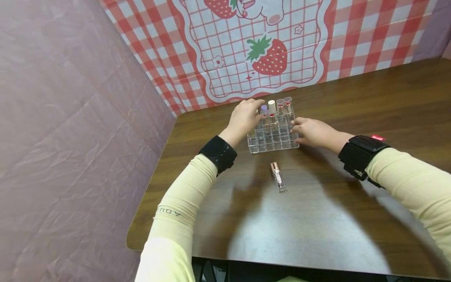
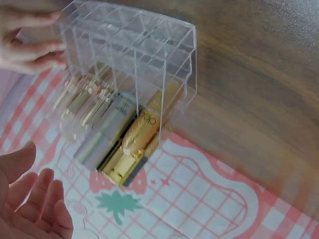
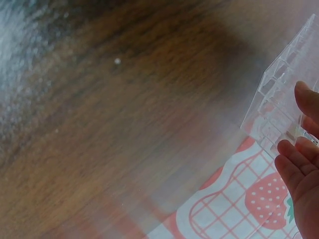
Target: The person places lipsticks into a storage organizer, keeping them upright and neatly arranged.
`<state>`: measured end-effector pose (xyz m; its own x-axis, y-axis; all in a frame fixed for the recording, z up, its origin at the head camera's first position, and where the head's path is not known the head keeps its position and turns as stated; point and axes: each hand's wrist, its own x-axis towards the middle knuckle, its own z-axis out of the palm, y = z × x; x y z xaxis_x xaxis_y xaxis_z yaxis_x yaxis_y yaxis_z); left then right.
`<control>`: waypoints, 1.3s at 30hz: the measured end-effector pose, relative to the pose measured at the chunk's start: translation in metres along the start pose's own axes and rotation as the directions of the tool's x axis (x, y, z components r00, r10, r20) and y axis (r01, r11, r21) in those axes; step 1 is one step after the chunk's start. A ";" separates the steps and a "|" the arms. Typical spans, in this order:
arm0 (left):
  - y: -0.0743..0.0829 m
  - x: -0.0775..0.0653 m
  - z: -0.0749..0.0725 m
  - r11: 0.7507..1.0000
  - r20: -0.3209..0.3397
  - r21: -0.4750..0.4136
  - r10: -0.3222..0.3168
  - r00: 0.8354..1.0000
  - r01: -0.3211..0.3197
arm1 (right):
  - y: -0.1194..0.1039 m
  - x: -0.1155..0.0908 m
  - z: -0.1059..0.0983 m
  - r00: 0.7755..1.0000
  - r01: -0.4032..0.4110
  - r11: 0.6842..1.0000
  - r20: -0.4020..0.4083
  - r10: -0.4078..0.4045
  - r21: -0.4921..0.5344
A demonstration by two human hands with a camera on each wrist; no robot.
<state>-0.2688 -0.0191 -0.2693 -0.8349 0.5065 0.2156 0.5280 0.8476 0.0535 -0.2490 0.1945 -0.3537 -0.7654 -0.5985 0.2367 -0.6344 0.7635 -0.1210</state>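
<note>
A clear acrylic lipstick organizer (image 1: 275, 145) stands on the table, its back rows filled with several lipsticks, among them one with a white cap (image 1: 271, 105) and one with a purple cap (image 1: 264, 108). My left hand (image 1: 244, 117) hovers at its back left, fingers loosely bent; in the left wrist view that palm (image 2: 35, 204) looks bare, apart from the gold tubes (image 2: 142, 133). At the organizer's right side is my right hand (image 1: 311, 131), fingers and thumb spread by the wall. A lip gloss tube (image 1: 278, 177) with a rose-gold cap lies in front of the organizer.
The wooden table (image 1: 317, 219) runs to a wall at the back, covered by a red-checked strawberry cloth (image 1: 269, 58). A pink sheet (image 1: 70, 137) hangs along the left side. The table's front edge is near the bottom.
</note>
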 end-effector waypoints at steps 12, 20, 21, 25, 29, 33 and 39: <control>-0.022 -0.030 0.002 0.981 0.018 -0.192 0.015 1.000 -0.012 | 0.003 -0.001 0.004 0.999 -0.027 1.000 0.024 0.027 0.007; -0.026 -0.043 0.006 0.975 0.043 -0.216 0.063 0.997 -0.053 | 0.003 -0.001 0.004 0.999 -0.030 1.000 0.013 0.030 0.008; -0.026 -0.044 0.006 0.974 0.049 -0.217 0.071 0.996 -0.059 | 0.003 -0.001 0.003 0.999 -0.030 1.000 0.012 0.030 0.006; -0.026 -0.049 0.006 0.974 0.113 -0.205 0.126 0.986 -0.101 | 0.002 0.000 0.002 0.999 -0.031 1.000 0.015 0.031 0.002; -0.024 -0.056 0.006 0.972 0.174 -0.194 0.171 0.970 -0.136 | 0.002 0.002 0.001 0.999 -0.029 1.000 0.015 0.029 0.001; -0.021 -0.061 0.005 0.967 0.170 -0.184 0.210 0.963 -0.179 | 0.001 0.003 0.000 0.999 -0.027 1.000 0.017 0.027 0.005; -0.015 -0.068 0.011 0.940 0.161 -0.177 0.321 0.933 -0.293 | -0.001 0.004 0.001 0.999 -0.039 0.999 0.027 0.039 0.002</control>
<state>-0.2216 -0.0643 -0.2951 -0.6348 0.7702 0.0612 0.7680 0.6202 0.1599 -0.2520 0.1913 -0.3531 -0.7921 -0.5745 0.2061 -0.6042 0.7858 -0.1320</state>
